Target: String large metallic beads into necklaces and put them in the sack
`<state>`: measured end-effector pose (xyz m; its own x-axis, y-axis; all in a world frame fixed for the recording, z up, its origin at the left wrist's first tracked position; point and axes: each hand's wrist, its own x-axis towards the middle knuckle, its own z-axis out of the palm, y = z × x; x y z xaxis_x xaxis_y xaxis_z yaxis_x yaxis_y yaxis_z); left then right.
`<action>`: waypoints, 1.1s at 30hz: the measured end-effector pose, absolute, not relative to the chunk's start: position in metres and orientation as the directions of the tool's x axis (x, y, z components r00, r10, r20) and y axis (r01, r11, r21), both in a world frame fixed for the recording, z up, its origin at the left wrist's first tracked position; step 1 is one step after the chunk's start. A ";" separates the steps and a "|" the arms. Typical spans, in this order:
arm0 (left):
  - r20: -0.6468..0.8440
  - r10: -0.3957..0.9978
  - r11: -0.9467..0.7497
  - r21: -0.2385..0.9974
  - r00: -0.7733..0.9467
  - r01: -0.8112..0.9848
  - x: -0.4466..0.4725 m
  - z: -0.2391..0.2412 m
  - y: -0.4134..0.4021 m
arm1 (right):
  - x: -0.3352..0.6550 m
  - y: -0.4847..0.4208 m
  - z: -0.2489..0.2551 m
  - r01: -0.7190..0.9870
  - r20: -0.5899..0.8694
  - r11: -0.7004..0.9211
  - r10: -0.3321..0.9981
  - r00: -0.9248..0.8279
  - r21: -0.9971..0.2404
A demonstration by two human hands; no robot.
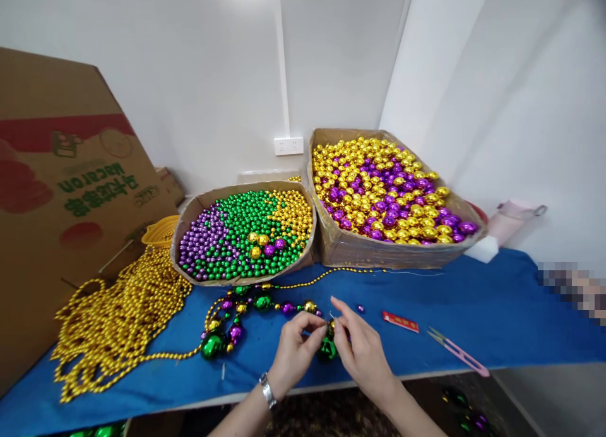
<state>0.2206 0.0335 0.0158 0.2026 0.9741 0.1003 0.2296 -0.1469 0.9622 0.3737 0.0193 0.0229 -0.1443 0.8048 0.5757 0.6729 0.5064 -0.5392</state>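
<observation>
A garland of green, gold and purple beads [263, 302] curves across the blue cloth and runs up to my hands. My left hand [299, 348] has thumb and index finger pinched at its end; the exact point gripped is hidden. My right hand [363, 350] is just beside it, index finger raised, thumb and other fingers closed around the garland's end. A short pale thread [332, 314] shows at the fingertips. Below and between the hands is a shiny green ball [326, 348], partly covered. A bigger green ball [213, 344] lies at the garland's left bend.
Behind stand a box of small beads [246, 235] and a box of gold and purple balls [388, 197]. Gold bead chains [127, 311] heap at left by a large carton [71, 191]. Pink thread snips [459, 352], a red packet [400, 321] and a purple bead [360, 309] lie right.
</observation>
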 end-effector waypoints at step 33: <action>0.376 0.876 -0.481 0.729 0.303 0.488 0.222 0.014 0.030 | 0.374 0.023 0.021 0.618 0.395 0.382 0.910 -0.122 -0.688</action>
<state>0.2219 0.0297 0.0140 0.3031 0.8758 0.3755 0.4876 -0.4811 0.7285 0.3735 0.0230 0.0212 -0.1225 0.9104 0.3951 0.6178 0.3815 -0.6876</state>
